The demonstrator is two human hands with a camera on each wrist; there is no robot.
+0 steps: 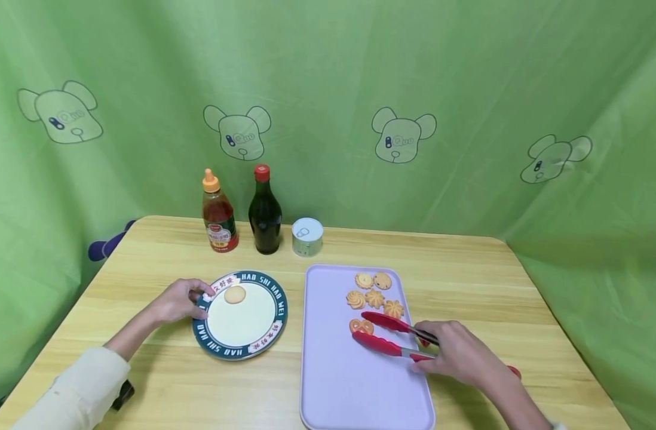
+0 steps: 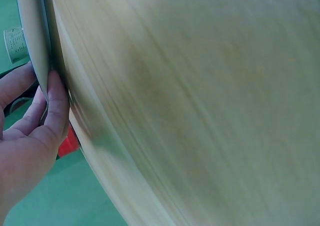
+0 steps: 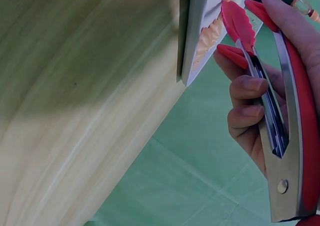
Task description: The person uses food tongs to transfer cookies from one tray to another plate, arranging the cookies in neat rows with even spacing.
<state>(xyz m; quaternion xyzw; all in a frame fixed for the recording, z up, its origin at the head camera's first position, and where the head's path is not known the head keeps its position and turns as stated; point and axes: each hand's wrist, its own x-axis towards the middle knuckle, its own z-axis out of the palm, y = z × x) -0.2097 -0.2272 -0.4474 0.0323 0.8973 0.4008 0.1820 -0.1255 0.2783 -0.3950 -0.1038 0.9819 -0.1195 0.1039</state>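
My left hand (image 1: 180, 300) pinches the left rim of a round plate (image 1: 207, 343) with a blue-green lettered border; the thumb and fingers grip its edge in the left wrist view. One round cookie (image 1: 235, 294) lies near the plate's upper left. With my right hand (image 1: 457, 352) I hold red-tipped metal tongs (image 1: 379, 344) over a lilac tray (image 1: 360, 388). Their parted tips lie on either side of a pretzel-shaped cookie (image 1: 358, 325). Several other cookies (image 1: 374, 298), some swirled or flower-shaped, sit at the tray's far end.
Behind the plate stand a sauce bottle (image 1: 219, 221) with an orange cap, a dark bottle (image 1: 265, 218) with a red cap and a small can (image 1: 307, 237). A green curtain (image 1: 328, 71) hangs behind the wooden table (image 1: 468, 269).
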